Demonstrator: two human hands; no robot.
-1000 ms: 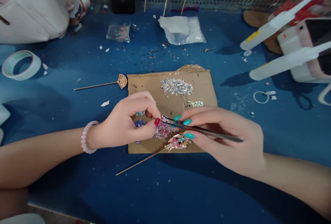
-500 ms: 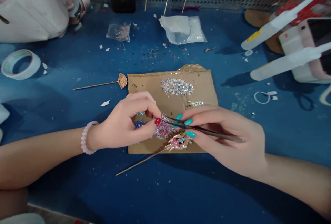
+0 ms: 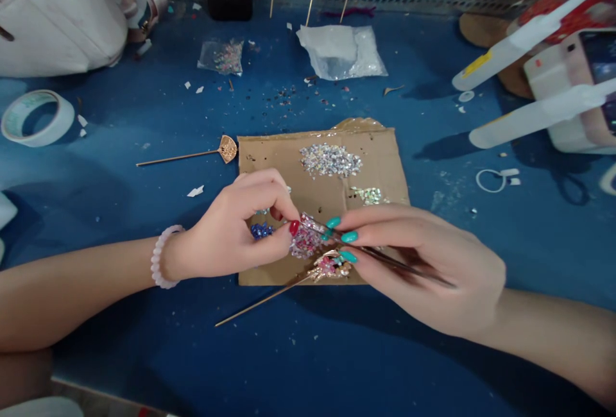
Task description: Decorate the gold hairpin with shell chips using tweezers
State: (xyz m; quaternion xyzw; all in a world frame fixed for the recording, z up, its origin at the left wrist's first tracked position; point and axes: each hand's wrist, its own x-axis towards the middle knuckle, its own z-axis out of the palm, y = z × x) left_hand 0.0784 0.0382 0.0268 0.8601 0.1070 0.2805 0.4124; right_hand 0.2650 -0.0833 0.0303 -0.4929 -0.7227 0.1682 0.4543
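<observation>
My right hand (image 3: 423,256) is closed round dark tweezers (image 3: 389,258), whose tips point left over a heap of pink and purple beads (image 3: 307,240). My left hand (image 3: 253,224) is pinched, thumb against fingers, at the left edge of that heap; whatever lies between its fingertips is too small or hidden to tell. Just below the tweezers, a gold hairpin (image 3: 269,301) with a head of pink and coloured stones lies across the edge of the cardboard (image 3: 279,154). Blue beads (image 3: 261,231) show beneath my left hand.
Silvery chips (image 3: 331,160) and pale green chips (image 3: 369,195) lie on the cardboard. A second gold hairpin (image 3: 183,158) with a fan-shaped head lies left. Around are a tape roll (image 3: 62,119), a bag (image 3: 58,19), plastic packets (image 3: 344,51) and two white nozzled bottles (image 3: 524,119).
The tweezers' tips, spread at my left fingertips before, now look closer together. My right hand has turned and shifted slightly down and right. My left hand has stayed nearly in place.
</observation>
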